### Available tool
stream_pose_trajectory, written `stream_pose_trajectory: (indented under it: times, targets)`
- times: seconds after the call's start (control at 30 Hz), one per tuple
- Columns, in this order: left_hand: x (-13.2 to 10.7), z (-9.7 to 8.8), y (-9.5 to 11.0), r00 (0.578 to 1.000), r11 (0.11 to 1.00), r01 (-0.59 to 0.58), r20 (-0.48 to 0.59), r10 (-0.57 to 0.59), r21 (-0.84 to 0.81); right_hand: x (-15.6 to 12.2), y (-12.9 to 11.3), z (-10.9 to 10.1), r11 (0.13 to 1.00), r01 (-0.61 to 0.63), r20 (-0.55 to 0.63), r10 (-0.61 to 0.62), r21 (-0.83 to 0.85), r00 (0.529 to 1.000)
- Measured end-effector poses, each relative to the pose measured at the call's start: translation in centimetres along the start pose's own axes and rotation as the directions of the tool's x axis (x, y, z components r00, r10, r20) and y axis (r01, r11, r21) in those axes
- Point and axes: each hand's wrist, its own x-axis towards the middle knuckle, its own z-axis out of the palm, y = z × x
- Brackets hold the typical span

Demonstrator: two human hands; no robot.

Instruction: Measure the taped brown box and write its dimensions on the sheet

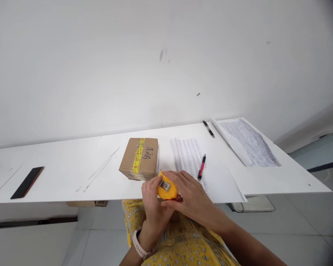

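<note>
Yellow tape measure (pixel 168 193) is in both hands, at the near edge of the white surface (pixel 69 166), mid-scene. Left hand (pixel 150 195): grip wrapped round its left side. Right hand (pixel 191 192): grip clasping it from the right, fingers over the far side, thumb on the near side. Small grey patch on the casing, detail too small to read. Can't tell whether the tape measure touches the box.

Cardboard box (pixel 124 164) sits just beyond the left hand, slightly left. Yellow printed tape (pixel 138 158) runs over its top, black handwriting (pixel 149 153) right of that.

Right of the box: printed sheets (pixel 187 155), with a red and black pen (pixel 202 168) lying on them, near the right hand's fingers. Black pen (pixel 208 129) further back, by the wall (pixel 127 66). Far right: large sheet (pixel 246 142) with dense dark print, blurred.

Far left on the surface: flat dark strip (pixel 27 183), lying at a slant, well apart from the box.

Pale pink wristband (pixel 138 245) on the left wrist, yellow patterned clothing (pixel 188 247) below the hands.
</note>
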Motion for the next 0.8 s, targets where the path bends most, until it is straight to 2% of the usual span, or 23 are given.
stream_pose_trajectory:
  times: [0.07,0.13,0.17,0.23,0.3,0.37,0.43,0.5,0.6,0.73,0.8]
  targets:
    - [0.1,-1.8,0.0,0.985,0.949,0.171,0.02,-0.172,-0.264,0.5,-0.1,-0.2,0.969,-0.093,0.082,0.076,0.228,0.994]
    - [0.3,-3.4,0.2,0.949,0.82,0.304,0.077,-0.306,-0.485,1.1,0.0,-0.4,0.868,-0.202,0.173,0.136,0.454,0.975]
    - [0.3,-4.1,0.3,0.935,0.761,0.335,0.098,-0.34,-0.555,1.4,-0.1,-0.4,0.799,-0.243,0.212,0.148,0.55,0.966]
    - [0.3,-5.0,0.6,0.926,0.698,0.344,0.103,-0.363,-0.628,2.0,-0.3,-0.3,0.658,-0.313,0.278,0.161,0.685,0.947]
    - [0.1,-5.5,0.7,0.924,0.676,0.342,0.102,-0.369,-0.652,2.4,-0.8,-0.2,0.541,-0.378,0.328,0.191,0.751,0.925]
    - [-0.3,-5.8,0.6,0.918,0.661,0.356,0.117,-0.378,-0.661,2.9,-1.1,-0.2,0.459,-0.424,0.359,0.227,0.781,0.905]
    - [-0.8,-6.1,0.6,0.91,0.637,0.383,0.153,-0.386,-0.668,3.7,-1.3,-0.3,0.417,-0.447,0.37,0.254,0.792,0.893]
    - [-1.4,-6.6,0.5,0.895,0.615,0.425,0.205,-0.396,-0.665,4.9,-1.3,-0.6,0.428,-0.461,0.372,0.279,0.777,0.885]
    - [-2.0,-7.8,0.5,0.853,0.598,0.52,0.331,-0.404,-0.61,8.0,-0.8,-1.0,0.515,-0.41,0.29,0.3,0.753,0.909]
    - [-2.4,-10.2,-0.2,0.743,0.55,0.663,0.539,-0.397,-0.508,14.2,1.3,-0.5,0.642,-0.305,0.11,0.325,0.703,0.939]
    - [-2.5,-11.5,-1.0,0.701,0.493,0.707,0.595,-0.394,-0.506,17.1,2.8,0.3,0.698,-0.319,0.099,0.337,0.641,0.936]
